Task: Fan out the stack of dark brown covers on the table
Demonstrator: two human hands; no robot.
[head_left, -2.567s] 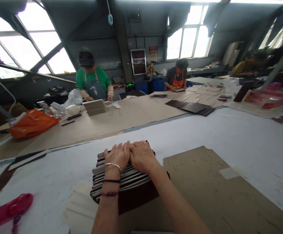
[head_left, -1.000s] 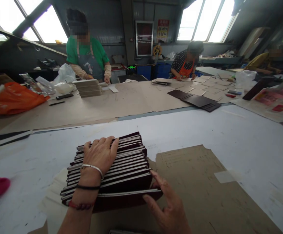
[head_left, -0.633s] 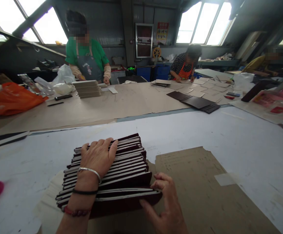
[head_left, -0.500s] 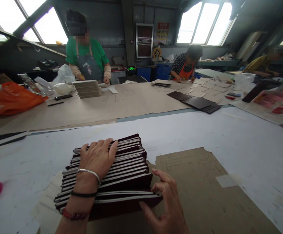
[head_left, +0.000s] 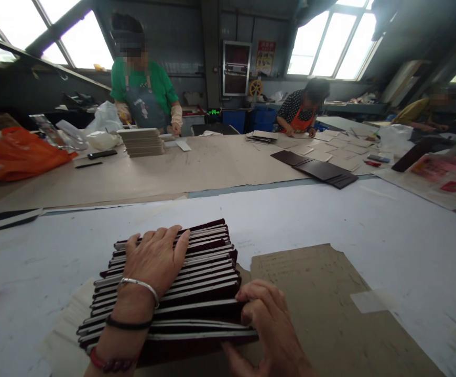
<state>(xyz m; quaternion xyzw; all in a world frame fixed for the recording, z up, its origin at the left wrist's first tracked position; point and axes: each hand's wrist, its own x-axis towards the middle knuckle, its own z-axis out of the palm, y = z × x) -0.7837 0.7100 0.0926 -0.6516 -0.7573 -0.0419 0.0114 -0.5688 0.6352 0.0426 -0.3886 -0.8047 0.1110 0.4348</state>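
"Where might things have gone wrong for you?"

"At the near end of your row of panels (head_left: 202, 283), which ran from the lower left to the bottom centre of the frame. Your left hand (head_left: 153, 263) lay spread across their upper edges, palm down, gripping nothing; your right hand (head_left: 267, 317) had the right ends of the nearest few between thumb and fingers. Those ends fanned apart, so, I judged, a lopsided pull could have toppled the front ones toward you."

"And the others?"

"Too light a left palm could have let them splay toward the cardboard sheet (head_left: 310, 293), lower right."

"How did your panels look?"

"Dark red-brown faces, pale edges uppermost, packed on edge like files. Their ends were uneven, and dark gaps showed between the nearest ones."
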